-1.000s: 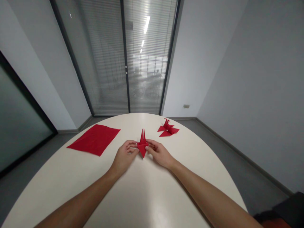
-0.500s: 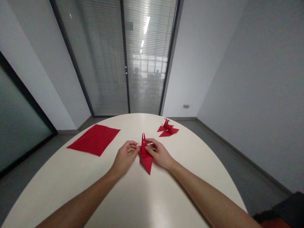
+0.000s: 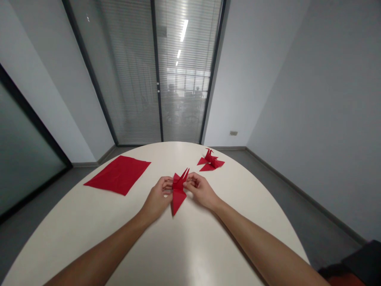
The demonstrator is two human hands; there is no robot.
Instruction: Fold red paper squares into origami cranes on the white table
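Observation:
Between my hands is a folded red origami paper (image 3: 179,194), with two narrow points slanting up to the right and a broad pointed flap hanging toward me. My left hand (image 3: 159,197) grips its left edge, thumb in front and fingers curled behind. On the right side, my right hand (image 3: 200,190) pinches the paper near the base of the narrow points. Its far fingertips are partly hidden. Farther back on the right lie red origami pieces (image 3: 210,161) with spread flaps and thin bent tips.
A flat red paper sheet (image 3: 119,174) with faint creases lies at the left of the round white table (image 3: 238,234). Beyond the table's far edge stand a glass partition with blinds (image 3: 133,99) and a white wall (image 3: 253,71). A dark object (image 3: 357,262) shows at the lower right.
The folded paper has turned: its narrow points now lean right and its lower tip has swung left. My left hand has closed on its left edge; my right hand has stayed nearly in place.

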